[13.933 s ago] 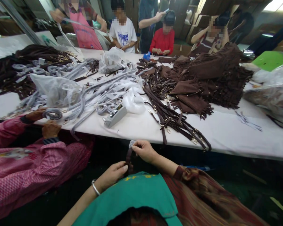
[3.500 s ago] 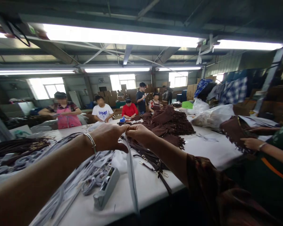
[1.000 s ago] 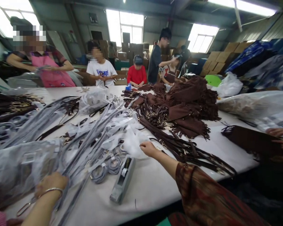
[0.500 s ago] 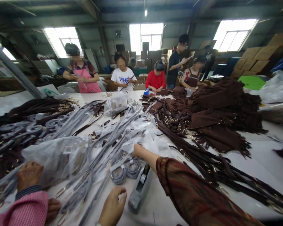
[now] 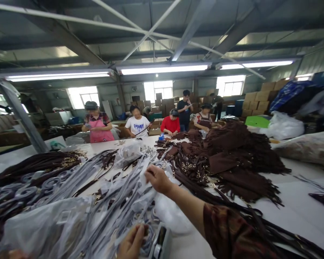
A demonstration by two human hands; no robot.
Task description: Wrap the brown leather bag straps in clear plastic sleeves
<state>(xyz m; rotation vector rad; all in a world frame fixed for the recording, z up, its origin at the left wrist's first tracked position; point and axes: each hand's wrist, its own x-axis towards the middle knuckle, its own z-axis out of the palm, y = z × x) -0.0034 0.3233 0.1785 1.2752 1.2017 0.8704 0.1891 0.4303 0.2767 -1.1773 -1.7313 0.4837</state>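
My right hand [image 5: 158, 178] is raised over a heap of grey straps in clear plastic sleeves [image 5: 124, 194]. Its fingers are curled together by a whitish strip of film; what they pinch, if anything, is hidden. Low in the view, my left hand [image 5: 131, 241] is loosely curled, thumb apart, with nothing visible in it. Just beyond its fingertips lie coiled grey straps [image 5: 149, 233]. A grey tool with a black top [image 5: 162, 242], perhaps a tape dispenser, stands right of that hand and is cut off by the lower edge. Crumpled white plastic film [image 5: 172, 212] lies under my right forearm.
Brown fringed pieces [image 5: 232, 158] and dark straps with gold clasps [image 5: 197, 169] are piled on the right. At left are a filled clear bag [image 5: 48, 226], wrapped coils [image 5: 24, 192] and dark straps [image 5: 43, 162]. Several people work across the white table [image 5: 305, 190].
My view has tilted up. My right hand has lifted off the plastic film near the coils. My left hand has moved closer to the coils. The neighbour's pink sleeve has dropped out of view.
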